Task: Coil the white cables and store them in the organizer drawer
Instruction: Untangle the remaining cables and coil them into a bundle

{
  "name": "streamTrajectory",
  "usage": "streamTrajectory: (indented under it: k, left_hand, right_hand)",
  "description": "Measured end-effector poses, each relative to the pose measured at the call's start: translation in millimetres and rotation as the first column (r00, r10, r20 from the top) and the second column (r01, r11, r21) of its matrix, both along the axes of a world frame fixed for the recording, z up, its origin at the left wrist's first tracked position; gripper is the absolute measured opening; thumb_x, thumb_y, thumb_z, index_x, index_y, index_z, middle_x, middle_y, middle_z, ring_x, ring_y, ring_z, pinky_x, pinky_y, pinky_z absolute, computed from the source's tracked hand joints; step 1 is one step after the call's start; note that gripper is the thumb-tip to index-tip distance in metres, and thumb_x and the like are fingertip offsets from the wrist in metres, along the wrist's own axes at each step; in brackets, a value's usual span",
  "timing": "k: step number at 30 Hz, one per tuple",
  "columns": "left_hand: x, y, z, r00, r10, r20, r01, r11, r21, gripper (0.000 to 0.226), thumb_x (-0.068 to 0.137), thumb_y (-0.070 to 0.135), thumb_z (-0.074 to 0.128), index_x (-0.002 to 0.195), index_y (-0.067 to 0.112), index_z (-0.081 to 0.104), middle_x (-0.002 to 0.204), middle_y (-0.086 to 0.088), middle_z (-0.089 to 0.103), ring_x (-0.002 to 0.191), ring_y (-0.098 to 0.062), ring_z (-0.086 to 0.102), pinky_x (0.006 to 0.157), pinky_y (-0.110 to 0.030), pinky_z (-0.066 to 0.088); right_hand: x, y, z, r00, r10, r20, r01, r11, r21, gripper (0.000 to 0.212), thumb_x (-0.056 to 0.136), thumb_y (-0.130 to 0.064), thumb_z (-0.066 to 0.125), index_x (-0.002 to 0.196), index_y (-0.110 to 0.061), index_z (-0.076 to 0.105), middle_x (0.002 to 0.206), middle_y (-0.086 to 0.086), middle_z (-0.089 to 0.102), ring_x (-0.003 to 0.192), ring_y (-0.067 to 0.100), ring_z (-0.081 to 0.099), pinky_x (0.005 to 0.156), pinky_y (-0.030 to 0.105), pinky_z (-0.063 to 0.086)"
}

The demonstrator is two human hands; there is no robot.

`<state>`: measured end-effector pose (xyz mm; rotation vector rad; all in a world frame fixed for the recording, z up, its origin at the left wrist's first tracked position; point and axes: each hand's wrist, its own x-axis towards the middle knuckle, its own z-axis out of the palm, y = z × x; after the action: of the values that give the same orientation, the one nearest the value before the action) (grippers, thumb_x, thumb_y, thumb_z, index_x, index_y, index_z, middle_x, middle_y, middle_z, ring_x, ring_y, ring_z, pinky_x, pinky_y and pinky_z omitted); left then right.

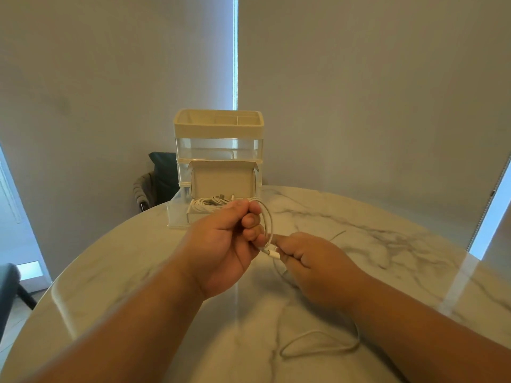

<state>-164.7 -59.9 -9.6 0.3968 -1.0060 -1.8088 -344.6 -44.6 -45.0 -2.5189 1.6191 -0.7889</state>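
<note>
**One loop made, drawer standing open**

In the head view, the left hand [229,241] was curled almost into a fist around the white cable [268,220]. It gripped the top of a single loop that arched out past its fingers. The right hand [312,262] pinched the same cable lower down, thumb and forefinger closed on it just beside the connector plug [272,252]. The hands were nearly touching and raised above the marble table [401,244]. The split looked deliberate: the left served as the anchor for the coil while the right guided the cable round it.

The slack tail [318,345] ran under the right wrist and lay in a loose bend on the table near the person, so most of the length seemed yet to be wound.

The organizer [218,128] stood at the far edge of the table with its bottom drawer [177,214] pulled out toward the hands. A small cardboard box [221,179], lid up, appeared to sit in the drawer and held other coiled cables [207,203]. With the drawer open, a finished coil could probably go straight in without freeing a hand first.
</note>
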Motion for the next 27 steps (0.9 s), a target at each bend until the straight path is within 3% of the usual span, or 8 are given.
streamTrajectory:
  k: [2,6,10,15,20,24,27]
  left_hand:
    - [-2.1,0.5,-0.9,0.999,0.043,-0.024,-0.042,0.999,0.024,0.029,0.102,0.020,0.040,0.096,0.002,0.063,0.065,-0.002,0.052,0.055,-0.009,0.051,0.060,-0.024,0.054]
    - [-2.7,-0.7,-2.1,0.993,0.105,-0.057,-0.102,0.993,0.061,0.030,0.102,0.019,0.043,0.109,-0.002,0.065,0.078,-0.009,0.069,0.068,-0.014,0.069,0.068,-0.027,0.060]
    - [-2.1,-6.4,-5.6,0.981,0.191,-0.028,-0.188,0.979,0.084,0.031,0.102,0.018,0.045,0.118,-0.003,0.061,0.098,-0.015,0.074,0.087,-0.020,0.074,0.074,-0.029,0.061]
    - [-3.5,-7.7,-9.1,0.978,0.208,0.002,-0.206,0.971,0.116,0.030,0.103,0.014,0.043,0.121,-0.003,0.059,0.109,-0.019,0.072,0.098,-0.024,0.073,0.075,-0.029,0.061]
    - [-5.7,-6.4,-7.2,0.973,0.230,0.028,-0.231,0.962,0.143,0.026,0.102,0.009,0.045,0.118,-0.006,0.059,0.107,-0.021,0.072,0.094,-0.024,0.074,0.072,-0.028,0.061]
    - [-5.3,-5.8,-6.1,0.965,0.261,0.033,-0.263,0.948,0.179,0.025,0.102,0.010,0.046,0.116,-0.005,0.060,0.099,-0.017,0.075,0.086,-0.019,0.075,0.064,-0.024,0.060]
    - [-4.5,-1.9,-2.8,0.975,0.222,-0.019,-0.212,0.949,0.232,0.024,0.102,0.010,0.046,0.111,-0.006,0.061,0.091,-0.015,0.076,0.075,-0.014,0.074,0.061,-0.022,0.060]
  right_hand:
    - [3.3,2.8,-0.8,0.997,-0.031,-0.074,0.032,0.999,0.005,0.022,0.099,-0.037,0.044,0.078,-0.037,0.050,0.075,-0.012,0.049,0.071,0.004,0.049,0.066,0.028,0.042]
    - [8.5,6.6,-3.1,0.987,-0.051,-0.155,0.055,0.998,0.023,0.021,0.099,-0.044,0.042,0.087,-0.029,0.051,0.077,-0.011,0.049,0.071,0.009,0.050,0.066,0.030,0.043]
    - [10.3,9.5,0.7,0.989,0.042,-0.142,-0.040,0.999,0.012,0.016,0.100,-0.035,0.041,0.108,-0.032,0.054,0.086,-0.010,0.051,0.079,0.008,0.050,0.069,0.029,0.042]
    - [13.0,14.6,3.4,0.985,0.091,-0.147,-0.082,0.995,0.065,0.035,0.100,-0.038,0.043,0.136,-0.037,0.044,0.094,-0.009,0.050,0.085,0.008,0.047,0.076,0.029,0.041]
    - [17.3,17.6,1.4,0.970,0.097,-0.221,-0.084,0.994,0.067,0.042,0.102,-0.039,0.037,0.144,-0.039,0.036,0.109,-0.003,0.058,0.100,0.016,0.054,0.086,0.036,0.046]
    - [17.4,17.4,3.0,0.989,0.077,-0.123,-0.065,0.993,0.099,0.041,0.103,-0.034,0.038,0.142,-0.045,0.042,0.126,-0.014,0.060,0.114,0.007,0.053,0.087,0.019,0.039]
    - [17.7,17.9,3.3,0.977,0.045,-0.209,-0.023,0.994,0.106,0.040,0.103,-0.033,0.037,0.141,-0.045,0.045,0.133,-0.015,0.058,0.117,0.008,0.053,0.080,0.017,0.032]
